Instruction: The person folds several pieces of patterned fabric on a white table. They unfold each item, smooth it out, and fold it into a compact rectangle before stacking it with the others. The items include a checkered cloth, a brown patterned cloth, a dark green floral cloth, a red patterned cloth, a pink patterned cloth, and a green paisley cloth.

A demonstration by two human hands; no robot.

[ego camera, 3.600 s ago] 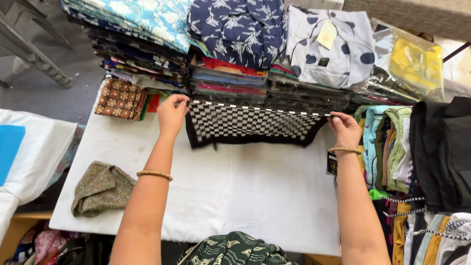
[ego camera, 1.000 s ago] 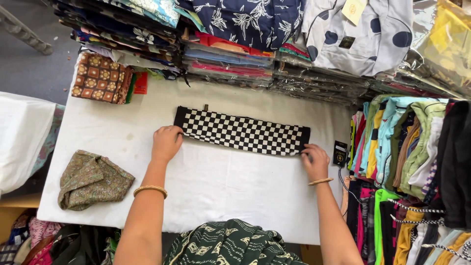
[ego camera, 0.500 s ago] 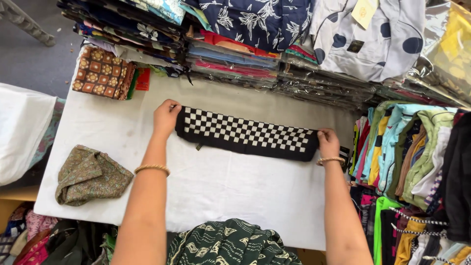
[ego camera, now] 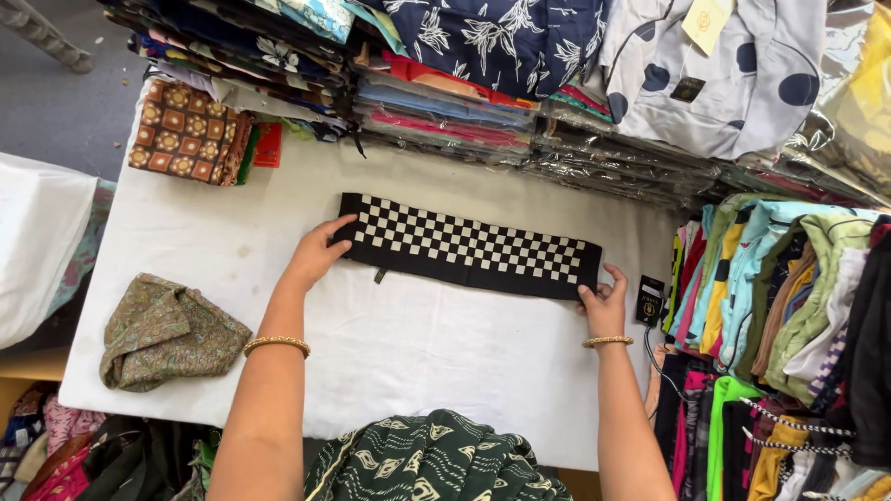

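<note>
One white-covered surface (ego camera: 418, 343) takes up most of the scene, standing in a room packed with clothing on nearly every side. Beyond its far edge run stacks of folded garments (ego camera: 445, 102), many in clear plastic wrappers, with a navy floral piece (ego camera: 492, 37) and a pale grey garment with dark spots (ego camera: 733, 74) lying on top. Along the right side hangs a crowded row of shirts (ego camera: 789, 306) in green, blue, yellow and dark colours. A grey floor (ego camera: 65, 111) shows at far left, beside a second white-topped stand (ego camera: 37, 241). At the near edge sits a dark green patterned cloth (ego camera: 436, 464).

On the surface itself, a long folded cloth with a black-and-white check panel and black border (ego camera: 469, 249) lies flat near the far edge, running slightly aslant from left to right. A crumpled olive patterned cloth (ego camera: 162, 334) rests at the near left corner, well apart from it. A folded brown tile-print cloth (ego camera: 186, 134) lies at the far left corner, with a small red item (ego camera: 267, 144) just beside it.

The person's left hand (ego camera: 316, 255) presses on the left end of the check cloth, fingers (ego camera: 342, 232) loosely spread and flat against it. The right hand (ego camera: 603, 301) grips the right end, fingers (ego camera: 613, 275) closed on the black border. Each wrist carries a gold bangle (ego camera: 277, 345). A small black tag (ego camera: 650, 299) sits just beside the right hand.
</note>
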